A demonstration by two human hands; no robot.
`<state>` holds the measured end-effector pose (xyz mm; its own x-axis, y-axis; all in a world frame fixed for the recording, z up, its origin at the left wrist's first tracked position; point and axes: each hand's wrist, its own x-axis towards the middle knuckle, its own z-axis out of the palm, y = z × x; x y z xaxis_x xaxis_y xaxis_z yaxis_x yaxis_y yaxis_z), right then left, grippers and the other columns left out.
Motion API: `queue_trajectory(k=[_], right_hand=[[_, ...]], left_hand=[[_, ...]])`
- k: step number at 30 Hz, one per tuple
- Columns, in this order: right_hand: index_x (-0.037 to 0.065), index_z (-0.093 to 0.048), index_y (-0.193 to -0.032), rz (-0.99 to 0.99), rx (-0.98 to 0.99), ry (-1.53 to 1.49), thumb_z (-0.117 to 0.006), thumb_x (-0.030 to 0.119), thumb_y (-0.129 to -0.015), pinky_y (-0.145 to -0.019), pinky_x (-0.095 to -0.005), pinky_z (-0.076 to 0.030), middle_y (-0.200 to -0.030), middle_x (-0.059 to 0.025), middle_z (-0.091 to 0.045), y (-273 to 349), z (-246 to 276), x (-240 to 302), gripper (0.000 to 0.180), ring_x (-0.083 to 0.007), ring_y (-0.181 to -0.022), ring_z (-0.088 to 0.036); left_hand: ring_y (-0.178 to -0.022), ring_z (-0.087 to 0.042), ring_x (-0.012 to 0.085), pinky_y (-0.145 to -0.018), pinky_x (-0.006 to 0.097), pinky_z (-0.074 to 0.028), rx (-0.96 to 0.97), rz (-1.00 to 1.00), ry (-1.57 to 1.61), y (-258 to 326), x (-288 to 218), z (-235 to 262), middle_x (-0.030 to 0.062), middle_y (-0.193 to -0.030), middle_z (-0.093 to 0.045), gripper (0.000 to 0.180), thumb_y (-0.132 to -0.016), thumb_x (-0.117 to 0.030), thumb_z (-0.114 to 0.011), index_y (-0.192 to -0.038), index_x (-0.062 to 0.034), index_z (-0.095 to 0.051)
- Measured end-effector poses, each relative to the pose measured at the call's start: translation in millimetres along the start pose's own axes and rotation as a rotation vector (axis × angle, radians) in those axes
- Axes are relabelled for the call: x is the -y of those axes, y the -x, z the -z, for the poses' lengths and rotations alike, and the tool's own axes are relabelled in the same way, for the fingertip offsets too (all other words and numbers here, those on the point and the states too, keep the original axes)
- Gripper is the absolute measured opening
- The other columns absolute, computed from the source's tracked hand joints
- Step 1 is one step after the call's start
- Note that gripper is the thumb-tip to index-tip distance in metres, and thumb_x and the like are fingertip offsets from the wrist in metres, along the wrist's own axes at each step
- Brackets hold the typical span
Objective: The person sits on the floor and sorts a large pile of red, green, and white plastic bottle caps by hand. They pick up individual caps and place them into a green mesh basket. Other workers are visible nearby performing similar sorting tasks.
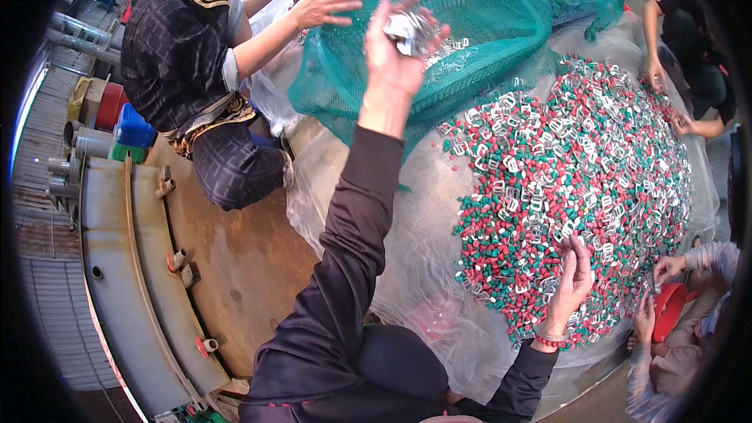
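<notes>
My left hand (392, 59) is stretched forward, palm turned up and fingers curled around a cluster of silvery metal slide buckles (413, 33). It is above the near side of a basket lined with green netting (321, 90), where several buckles (450, 53) lie inside. Close over the pile of small red, green and white pieces mixed with slide buckles (580, 180) is my right hand (570, 286), fingers drawn together. A pale buckle shows at its fingertips, but whether they grip it I cannot make out.
A co-worker (184, 70) at left reaches toward the netted basket. Other people's hands (656, 74) work at the pile's right side, one pair beside a red bowl (668, 312). Clear plastic sheeting (415, 266) underlies the pile. A metal trough (117, 266) stands at far left.
</notes>
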<state>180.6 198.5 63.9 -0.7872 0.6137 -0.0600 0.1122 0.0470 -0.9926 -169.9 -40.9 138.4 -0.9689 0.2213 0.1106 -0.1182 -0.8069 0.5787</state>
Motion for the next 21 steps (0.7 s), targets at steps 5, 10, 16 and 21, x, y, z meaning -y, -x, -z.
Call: queue_trajectory(k=[5, 10, 16, 21], right_hand=[[-0.001, -0.056, -0.127, -0.019, -0.063, 0.028, -0.048, 0.015, -0.101, -0.086, -0.03, -0.051, -0.112, -0.0103, -0.063, 2.4, 4.5, -8.4, 0.031, -0.017, -0.102, -0.062], [0.001, -0.055, -0.128, -0.023, -0.006, 0.117, -0.048, 0.007, -0.099, -0.09, -0.0299, -0.048, -0.118, -0.0093, -0.059, -2.6, -8.5, -13.2, 0.03, -0.0165, -0.107, -0.058], [-0.003, -0.06, -0.115, 0.144, 0.067, 0.424, -0.048, -0.004, -0.093, -0.086, -0.0336, -0.047, -0.105, -0.0131, -0.062, 4.2, 2.2, -7.5, 0.026, -0.0237, -0.098, -0.06], [-0.003, -0.061, -0.111, 0.092, 0.131, 0.634, -0.048, -0.006, -0.09, -0.086, -0.0346, -0.047, -0.1, -0.014, -0.063, 30.0, 58.6, -2.4, 0.025, -0.0261, -0.095, -0.06]], left_hand=[[-0.128, -0.038, 0.0297, -0.108, 0.049, -0.025, -0.444, -0.625, -1.528, -5.2, -21.0, 27.2, 0.0192, -0.13, -0.049, 0.04, -0.087, -0.026, -0.061, -0.125, -0.0111, -0.057], [-0.112, -0.054, 0.0294, -0.1, 0.043, -0.039, -0.009, -0.774, -1.764, -19.3, -16.9, 61.3, 0.0102, -0.107, -0.066, 0.017, -0.08, -0.008, -0.062, -0.095, -0.0117, -0.069], [-0.082, -0.067, 0.0346, -0.083, 0.041, -0.053, 0.416, -0.214, -2.259, -103.9, 20.1, 111.6, 0.0166, -0.088, -0.07, 0.022, -0.082, -0.006, -0.056, -0.096, -0.0101, -0.072], [-0.084, -0.067, 0.0347, -0.076, 0.044, -0.053, 0.605, -0.226, -2.456, -140.1, 56.4, 178.7, 0.0196, -0.082, -0.068, 0.018, -0.082, -0.007, -0.057, -0.094, -0.0064, -0.07]])
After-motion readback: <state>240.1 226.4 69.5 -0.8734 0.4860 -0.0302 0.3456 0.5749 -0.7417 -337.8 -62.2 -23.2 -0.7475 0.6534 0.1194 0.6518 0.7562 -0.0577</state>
